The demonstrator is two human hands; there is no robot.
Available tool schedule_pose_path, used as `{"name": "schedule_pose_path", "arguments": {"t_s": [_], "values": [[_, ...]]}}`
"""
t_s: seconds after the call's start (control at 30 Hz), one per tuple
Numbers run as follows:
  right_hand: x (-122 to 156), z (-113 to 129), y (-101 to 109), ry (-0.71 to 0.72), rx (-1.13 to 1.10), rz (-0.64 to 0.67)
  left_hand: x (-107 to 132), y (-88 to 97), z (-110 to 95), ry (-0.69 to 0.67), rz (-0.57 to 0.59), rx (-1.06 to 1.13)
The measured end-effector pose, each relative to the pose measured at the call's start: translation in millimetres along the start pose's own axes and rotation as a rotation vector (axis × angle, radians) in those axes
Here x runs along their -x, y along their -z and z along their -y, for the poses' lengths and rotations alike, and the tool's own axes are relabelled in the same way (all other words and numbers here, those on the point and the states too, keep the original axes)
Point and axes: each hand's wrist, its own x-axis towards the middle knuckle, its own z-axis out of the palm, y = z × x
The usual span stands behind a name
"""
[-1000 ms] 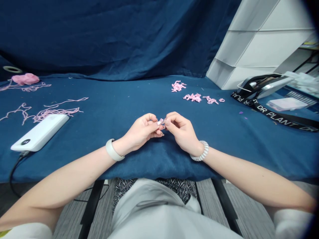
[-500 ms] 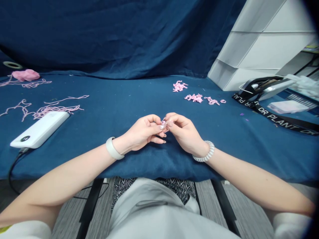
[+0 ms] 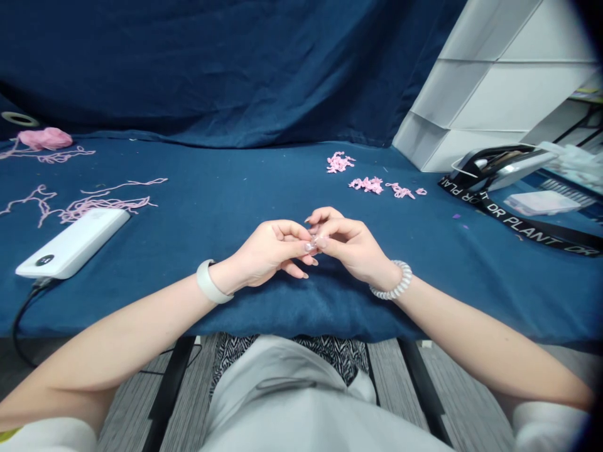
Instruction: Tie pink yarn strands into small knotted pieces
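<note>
Over the front middle of the blue cloth, my left hand [image 3: 273, 252] and my right hand [image 3: 360, 250] meet at the fingertips. Thumb and index finger of each are pinched together on a small piece of pink yarn, now almost wholly covered by the fingers and nails. The lower fingers of my left hand are loosely bent, and the upper fingers of my right hand are lifted. Beyond my right hand lie small looped pink yarn pieces [image 3: 367, 184] in little clusters, one cluster [image 3: 340, 162] farther back.
Cut pink yarn strands [image 3: 108, 206] lie on the left beside a white power bank [image 3: 75, 243] with a black cable. Behind them are a pink yarn ball [image 3: 44, 139] and a tape roll [image 3: 19, 119]. White boxes [image 3: 485, 94] and a lettered black strap [image 3: 527, 231] are on the right.
The pink piece between the fingertips has become mostly hidden. My right hand's upper fingers have lifted and spread away from the pinch. The left fingers have shifted slightly.
</note>
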Motion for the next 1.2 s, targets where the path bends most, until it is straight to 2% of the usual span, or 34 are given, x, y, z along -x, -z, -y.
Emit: {"name": "schedule_pose_path", "arguments": {"t_s": [0.17, 0.27, 0.43, 0.63, 0.77, 1.0, 1.1, 1.2], "values": [[1, 5, 2, 0.064, 0.056, 0.057, 1, 0.6, -1, -0.006, 0.019, -0.047], [2, 7, 0, 0.073, 0.041, 0.133, 2, 3.0, -1, 0.016, 0.094, -0.096], [4, 6, -1, 0.026, -0.012, 0.241, -1, 7.3, 2, 0.027, 0.245, -0.136], [6, -1, 0, -0.062, 0.004, 0.331, 1, 6.4, 5, 0.061, 0.306, -0.152], [5, -6, 1, -0.110, 0.058, 0.244, 3, 5.6, 5, 0.037, 0.281, -0.121], [5, -7, 1, 0.012, 0.322, -0.012, 1, 6.6, 5, -0.107, 0.145, -0.129], [3, -9, 3, 0.167, 0.459, -0.083, 1, 6.2, 5, -0.155, 0.140, -0.149], [0, -12, 4, 0.394, 0.620, -0.142, 1, 6.6, 4, -0.194, 0.146, -0.182]]}}
